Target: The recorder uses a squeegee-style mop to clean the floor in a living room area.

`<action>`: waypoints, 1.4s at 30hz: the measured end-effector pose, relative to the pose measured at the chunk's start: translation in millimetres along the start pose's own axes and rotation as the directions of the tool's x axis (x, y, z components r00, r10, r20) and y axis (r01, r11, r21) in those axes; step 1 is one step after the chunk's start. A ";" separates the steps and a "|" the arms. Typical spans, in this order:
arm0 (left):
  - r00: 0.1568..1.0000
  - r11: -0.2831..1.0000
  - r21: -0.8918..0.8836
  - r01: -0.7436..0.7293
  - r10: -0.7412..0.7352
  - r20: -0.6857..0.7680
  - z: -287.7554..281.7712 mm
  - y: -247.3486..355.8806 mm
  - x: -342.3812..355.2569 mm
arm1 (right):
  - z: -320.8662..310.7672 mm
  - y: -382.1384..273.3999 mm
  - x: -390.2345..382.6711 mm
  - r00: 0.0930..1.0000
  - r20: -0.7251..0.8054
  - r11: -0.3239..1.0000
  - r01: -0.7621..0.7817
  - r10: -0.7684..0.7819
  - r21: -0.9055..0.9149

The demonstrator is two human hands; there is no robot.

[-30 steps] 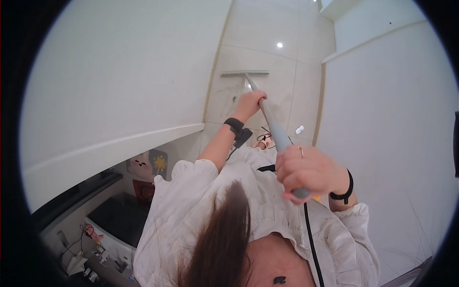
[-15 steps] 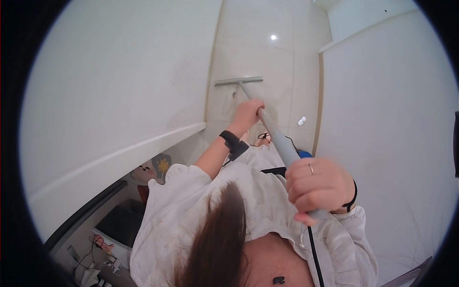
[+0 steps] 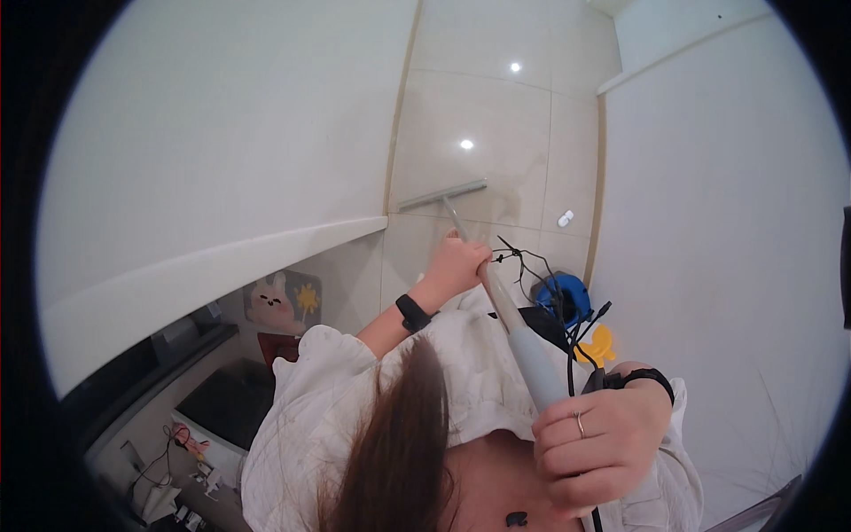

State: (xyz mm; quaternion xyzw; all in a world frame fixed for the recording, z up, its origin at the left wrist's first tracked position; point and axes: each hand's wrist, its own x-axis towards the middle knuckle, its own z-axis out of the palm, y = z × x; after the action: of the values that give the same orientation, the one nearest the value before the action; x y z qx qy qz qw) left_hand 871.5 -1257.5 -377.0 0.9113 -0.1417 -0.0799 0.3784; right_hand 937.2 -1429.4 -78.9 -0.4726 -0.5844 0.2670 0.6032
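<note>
Both my hands are closed round the long grey handle of a floor squeegee (image 3: 538,365). Lower on the pole, nearer the floor, my left hand (image 3: 458,266) grips the thin part. My right hand (image 3: 603,448), with a ring on one finger, wraps the thicker upper end close to my chest. The wide, flat squeegee head (image 3: 443,194) lies on the tiled floor, its left end close to the left wall base and angled nearer me than its right end. A black band sits on each wrist.
White panels stand left (image 3: 230,115) and right (image 3: 709,222) of the narrow tiled floor (image 3: 479,106). A small white object (image 3: 566,218) lies there. Near my right side are a blue round thing (image 3: 567,297), black cables (image 3: 574,332) and a yellow item (image 3: 598,344). A rabbit-patterned mat (image 3: 275,306) lies left.
The squeegee head has come nearer to me and turned aslant. My right hand has drawn back toward my body and my left hand is lower in view, both still gripping the handle.
</note>
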 end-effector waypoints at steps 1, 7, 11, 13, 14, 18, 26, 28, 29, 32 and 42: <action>0.999 1.000 0.018 -0.017 0.016 0.036 1.3 5.7 -7.0 | 4.8 -4.7 -0.9 1.000 0.016 1.000 0.023 -0.023 0.012; 0.997 1.000 0.008 0.010 -0.011 0.075 11.8 40.8 -31.9 | 28.0 -32.9 -14.1 0.992 0.068 0.994 0.105 -0.106 0.018; 0.999 0.998 0.049 -0.040 0.041 -0.014 27.4 50.7 -16.6 | 33.1 -45.2 -40.7 0.972 0.213 0.995 0.104 -0.100 -0.007; 0.998 0.998 0.037 -0.045 0.046 -0.040 42.9 49.5 4.7 | 37.3 -49.6 -59.8 0.986 0.165 0.993 0.056 -0.038 -0.106; 0.996 0.999 0.021 -0.044 0.045 -0.076 50.9 47.4 17.4 | 41.1 -50.3 -68.6 0.994 0.109 0.983 0.005 0.016 -0.184; 0.970 0.979 -0.119 -0.164 0.138 -0.201 86.1 33.4 72.7 | 50.1 -34.0 -100.6 0.992 -0.073 0.931 -0.125 0.106 -0.344; 0.981 0.927 -0.345 -0.146 0.091 -0.170 164.2 14.8 135.6 | 50.3 4.8 -134.7 0.912 -0.313 0.780 -0.394 0.266 -0.486; 0.977 0.926 -0.336 -0.173 0.117 -0.180 175.5 16.0 133.5 | 50.4 5.4 -136.5 0.896 -0.327 0.788 -0.426 0.300 -0.445; 0.981 0.934 -0.320 -0.161 0.117 -0.152 179.7 17.4 131.7 | 50.7 4.7 -137.8 0.872 -0.340 0.787 -0.472 0.351 -0.397; 0.983 0.926 -0.337 -0.171 0.138 -0.119 185.6 23.4 124.7 | 51.5 -3.2 -142.3 0.836 -0.432 0.820 -0.488 0.339 -0.300; 0.986 0.959 -0.229 -0.167 0.159 -0.053 160.8 49.2 115.9 | 35.8 -30.2 -141.7 0.752 -0.608 0.915 -0.390 0.255 -0.099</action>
State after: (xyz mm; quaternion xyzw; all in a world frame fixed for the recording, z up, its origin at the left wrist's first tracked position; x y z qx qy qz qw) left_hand 930.9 -1434.9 -459.1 0.8472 -0.1994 -0.0490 0.4900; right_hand 871.3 -1556.5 -121.1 -0.6891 -0.3058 0.1435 0.6411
